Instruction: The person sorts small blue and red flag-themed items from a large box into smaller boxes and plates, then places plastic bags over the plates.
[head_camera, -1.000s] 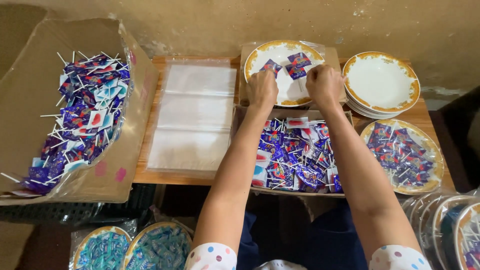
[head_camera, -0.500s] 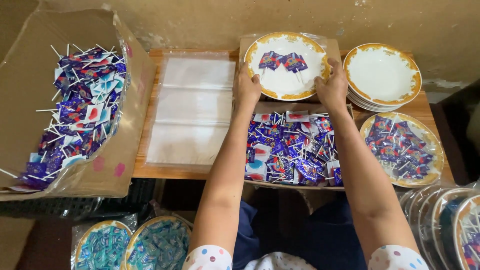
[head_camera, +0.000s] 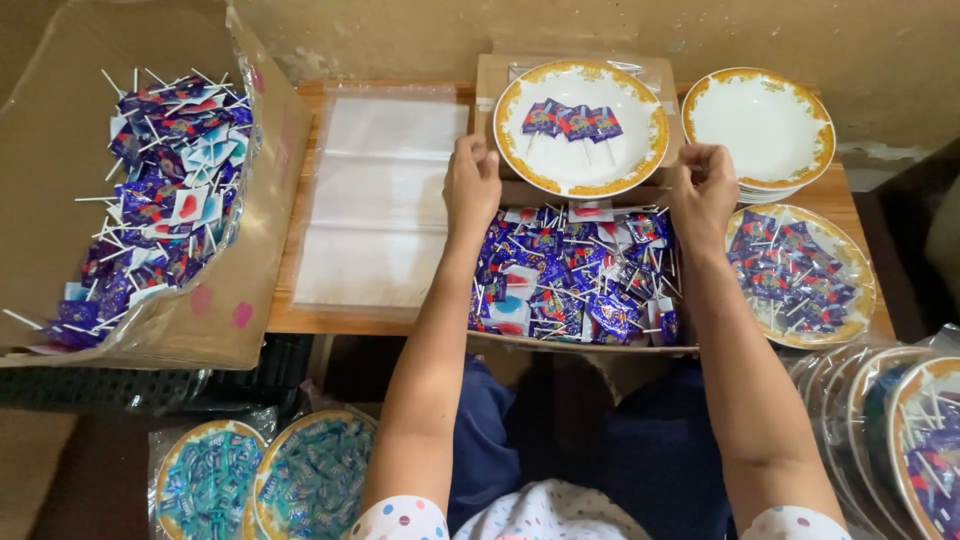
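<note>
To my left leans a big cardboard box (head_camera: 250, 290) heaped with wrapped lollipops (head_camera: 160, 190); beside it clear plastic bags (head_camera: 375, 190) lie flat on the wooden table (head_camera: 300, 318). Ahead, the gold-rimmed plate (head_camera: 580, 172) carries four purple lollipops (head_camera: 570, 122) above a tray of loose lollipops (head_camera: 575, 280). My left hand (head_camera: 472, 188) and right hand (head_camera: 703, 190) are curled at the plate's near rim, though I cannot tell whether they grip it.
</note>
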